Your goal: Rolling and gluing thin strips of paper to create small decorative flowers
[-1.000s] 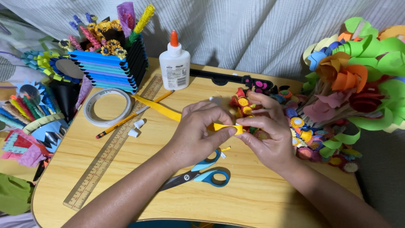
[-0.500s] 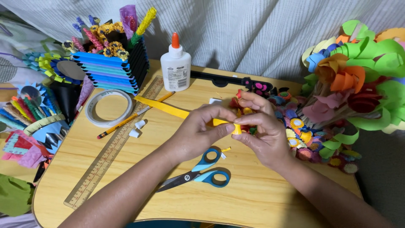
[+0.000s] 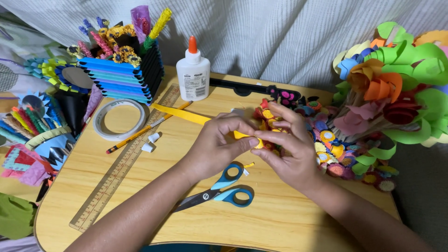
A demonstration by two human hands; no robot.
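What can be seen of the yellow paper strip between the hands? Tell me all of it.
The long yellow paper strip is thin, flat and narrow, of plain bright paper. It runs slantwise from near the white glue bottle down to the hands, its far end lying on the wooden table and crossing the yellow pencil. Its near end is rolled into a small tight coil, pinched between the left hand and the right hand, which hide most of that coil.
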